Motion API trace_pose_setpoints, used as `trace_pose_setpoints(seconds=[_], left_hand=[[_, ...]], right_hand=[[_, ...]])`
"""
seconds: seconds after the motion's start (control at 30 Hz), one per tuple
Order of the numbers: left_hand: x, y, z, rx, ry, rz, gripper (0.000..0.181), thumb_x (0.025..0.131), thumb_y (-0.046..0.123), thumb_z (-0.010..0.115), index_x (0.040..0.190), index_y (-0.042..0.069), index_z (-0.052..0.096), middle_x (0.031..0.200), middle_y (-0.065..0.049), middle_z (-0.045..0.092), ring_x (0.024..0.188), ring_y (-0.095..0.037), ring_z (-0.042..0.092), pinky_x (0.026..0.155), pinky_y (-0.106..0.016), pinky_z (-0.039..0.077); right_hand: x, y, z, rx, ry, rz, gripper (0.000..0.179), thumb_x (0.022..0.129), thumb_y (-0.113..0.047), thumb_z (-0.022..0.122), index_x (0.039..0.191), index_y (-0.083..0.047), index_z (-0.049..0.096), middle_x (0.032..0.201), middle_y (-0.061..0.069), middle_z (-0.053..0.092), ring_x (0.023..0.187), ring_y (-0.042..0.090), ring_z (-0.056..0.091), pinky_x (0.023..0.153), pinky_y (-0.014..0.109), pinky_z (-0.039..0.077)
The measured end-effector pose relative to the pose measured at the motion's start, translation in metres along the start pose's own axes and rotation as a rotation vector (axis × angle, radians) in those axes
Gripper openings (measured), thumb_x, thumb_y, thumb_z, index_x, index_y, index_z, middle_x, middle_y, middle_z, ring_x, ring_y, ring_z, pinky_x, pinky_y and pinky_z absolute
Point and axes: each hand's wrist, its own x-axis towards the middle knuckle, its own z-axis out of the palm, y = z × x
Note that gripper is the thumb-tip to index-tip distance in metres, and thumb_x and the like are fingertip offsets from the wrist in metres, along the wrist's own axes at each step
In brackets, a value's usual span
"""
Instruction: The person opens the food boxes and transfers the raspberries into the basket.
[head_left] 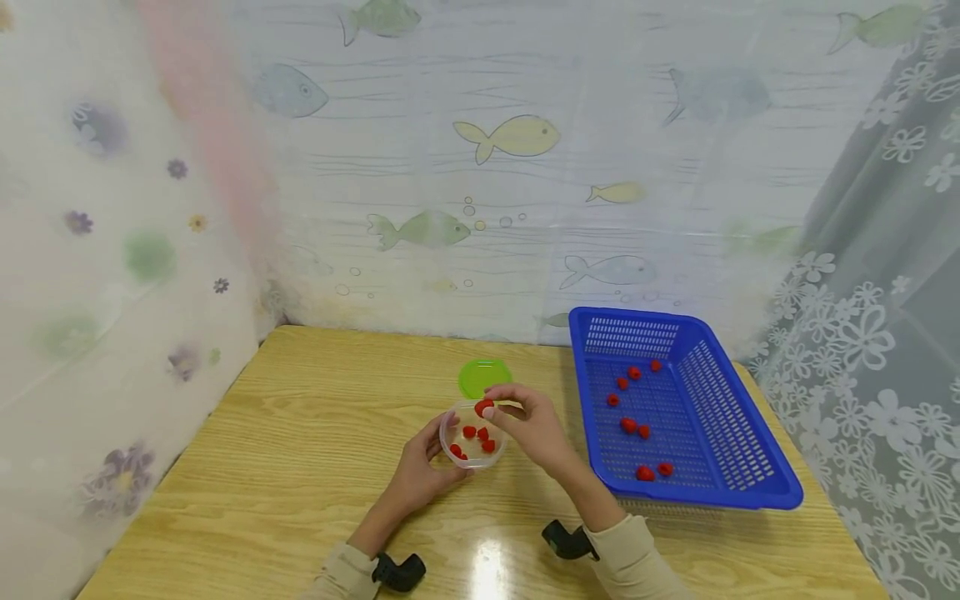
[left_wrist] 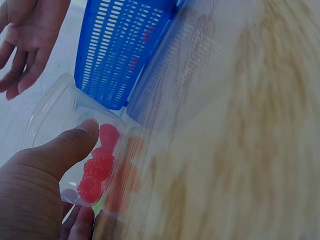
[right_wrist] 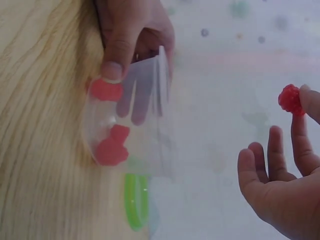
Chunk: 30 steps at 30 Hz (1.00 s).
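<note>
My left hand (head_left: 422, 473) grips a clear plastic container (head_left: 474, 463) by its side, thumb on the near wall and fingers around the far one. Several red raspberries (left_wrist: 97, 167) lie on the container's bottom. Above its rim, my right hand (head_left: 536, 429) pinches one raspberry (right_wrist: 290, 99) between thumb and index finger, with the other fingers spread loosely. In the right wrist view that raspberry is apart from the container wall. The left wrist view shows my right hand only in part, and the pinched raspberry is outside it.
A blue perforated basket (head_left: 686, 492) stands at the right with several raspberries (head_left: 628, 425) scattered on its floor. Just behind the container lies a round green lid (head_left: 480, 377). The wooden table (head_left: 300, 450) meets a fish-patterned curtain (head_left: 420, 283) at the back.
</note>
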Motion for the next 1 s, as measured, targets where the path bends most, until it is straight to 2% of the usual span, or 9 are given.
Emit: trace_pose_setpoints(seconds=[0.13,0.23,0.4,0.57,0.77,1.0], left_hand=[[0.0,0.001,0.0,-0.001,-0.009,0.002,0.09,0.076,0.001,0.088,0.153,0.001,0.042,0.149,-0.021,0.052,0.137,-0.036,0.052,0.111,-0.044,0.046],[0.0,0.002,-0.001,-0.012,-0.014,0.0,0.09,0.075,0.0,0.088,0.153,0.0,0.041,0.149,-0.022,0.051,0.136,-0.036,0.053,0.11,-0.044,0.046],[0.0,0.001,-0.001,-0.01,-0.009,-0.004,0.091,0.075,0.0,0.089,0.152,0.002,0.043,0.15,-0.02,0.051,0.137,-0.036,0.052,0.111,-0.043,0.046],[0.0,-0.001,0.0,-0.004,-0.003,0.003,0.091,0.074,0.0,0.089,0.152,0.003,0.044,0.149,-0.02,0.051,0.138,-0.035,0.051,0.111,-0.04,0.045],[-0.001,0.0,-0.001,-0.019,-0.01,0.012,0.091,0.074,-0.001,0.089,0.152,0.002,0.043,0.149,-0.021,0.051,0.137,-0.036,0.051,0.111,-0.04,0.046],[-0.001,0.002,0.0,-0.016,-0.01,0.017,0.09,0.075,0.0,0.089,0.152,0.002,0.043,0.149,-0.022,0.051,0.136,-0.037,0.052,0.11,-0.041,0.047]], right_hand=[[-0.002,-0.009,-0.003,0.064,-0.007,-0.006,0.026,0.097,0.0,0.065,0.119,0.014,0.061,0.131,0.023,0.058,0.101,0.014,0.071,0.094,0.025,0.058],[-0.003,-0.015,-0.006,0.088,-0.009,-0.028,0.027,0.098,0.001,0.064,0.119,0.016,0.058,0.13,0.019,0.058,0.1,0.01,0.07,0.095,0.024,0.057],[-0.003,-0.028,-0.014,0.068,-0.008,-0.05,0.027,0.097,-0.001,0.066,0.118,0.015,0.059,0.126,0.011,0.059,0.101,0.011,0.069,0.093,0.023,0.057],[-0.001,-0.039,-0.026,0.021,0.016,-0.092,0.026,0.096,-0.003,0.069,0.115,0.013,0.062,0.123,0.01,0.062,0.106,0.015,0.066,0.093,0.024,0.058],[-0.001,-0.05,-0.045,0.011,0.006,-0.135,0.017,0.096,-0.007,0.069,0.111,0.002,0.067,0.118,0.005,0.064,0.104,0.016,0.067,0.093,0.026,0.059],[-0.003,-0.059,-0.067,-0.031,0.032,-0.096,0.025,0.097,-0.008,0.069,0.117,0.005,0.065,0.106,-0.004,0.069,0.098,0.013,0.069,0.09,0.024,0.058]])
